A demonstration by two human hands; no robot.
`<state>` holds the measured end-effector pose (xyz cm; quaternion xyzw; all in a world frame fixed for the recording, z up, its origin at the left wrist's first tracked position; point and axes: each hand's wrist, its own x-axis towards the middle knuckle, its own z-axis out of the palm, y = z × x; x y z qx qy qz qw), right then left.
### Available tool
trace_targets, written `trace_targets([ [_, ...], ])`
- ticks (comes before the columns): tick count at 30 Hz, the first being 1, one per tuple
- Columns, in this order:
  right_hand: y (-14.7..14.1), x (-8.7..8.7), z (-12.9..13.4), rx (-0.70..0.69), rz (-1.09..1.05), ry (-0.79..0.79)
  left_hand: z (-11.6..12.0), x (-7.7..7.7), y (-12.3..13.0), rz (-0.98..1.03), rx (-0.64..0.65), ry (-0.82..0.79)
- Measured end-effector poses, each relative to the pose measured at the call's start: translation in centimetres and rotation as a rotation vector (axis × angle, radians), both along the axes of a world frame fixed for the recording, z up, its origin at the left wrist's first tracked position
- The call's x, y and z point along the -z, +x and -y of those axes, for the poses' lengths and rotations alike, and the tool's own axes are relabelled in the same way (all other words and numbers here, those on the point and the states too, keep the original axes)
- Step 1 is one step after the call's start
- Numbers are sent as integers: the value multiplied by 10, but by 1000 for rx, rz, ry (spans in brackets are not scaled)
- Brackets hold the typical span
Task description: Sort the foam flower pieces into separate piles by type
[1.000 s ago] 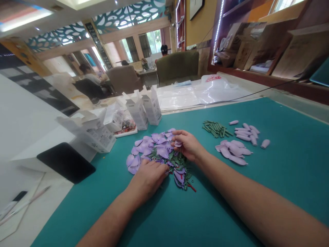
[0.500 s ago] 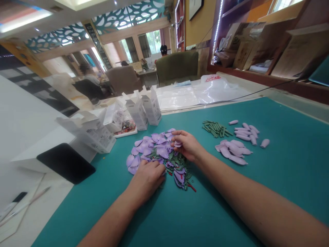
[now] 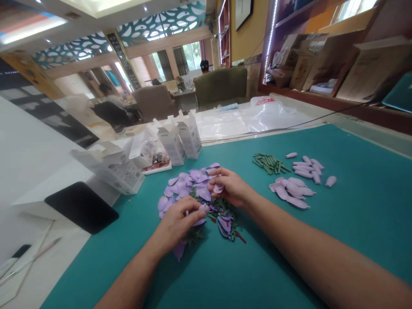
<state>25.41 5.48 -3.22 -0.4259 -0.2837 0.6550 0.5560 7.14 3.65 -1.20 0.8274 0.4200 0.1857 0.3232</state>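
Your teal surface (image 3: 350, 223) carries a heap of lilac petals (image 3: 189, 184) mixed with green bits, and both hands work in it. Your left hand (image 3: 175, 225) curls narrow, pinching a lilac piece (image 3: 203, 209) at the heap's near side. Your right hand (image 3: 230, 186) holds a small petal (image 3: 218, 188) above the heap. Green stems (image 3: 268, 164) and smaller petal piles (image 3: 289, 192) lie well off to the right.
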Motion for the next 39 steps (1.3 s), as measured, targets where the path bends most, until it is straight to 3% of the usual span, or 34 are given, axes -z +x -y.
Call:
trace_targets([
  [5,-12,0,8,-221,68,52,-3,-17,8,33,-61,190],
  [11,-14,6,8,-365,110,148,-13,-10,23,-126,-48,565],
  [18,-8,-1,5,-337,-1,119,-13,-16,17,75,-77,475],
  [22,12,-16,11,-171,4,204,-3,-14,19,121,-56,583],
  [26,62,-21,25,123,106,218,9,6,38,-57,241,627],
  [29,110,-13,39,368,210,193,20,25,56,-249,407,688],
  [33,167,8,52,642,591,180,29,45,73,-381,461,718],
  [36,192,23,57,692,888,226,31,55,76,-400,439,747],
  [39,197,35,59,666,1154,334,27,60,73,-395,403,809],
])
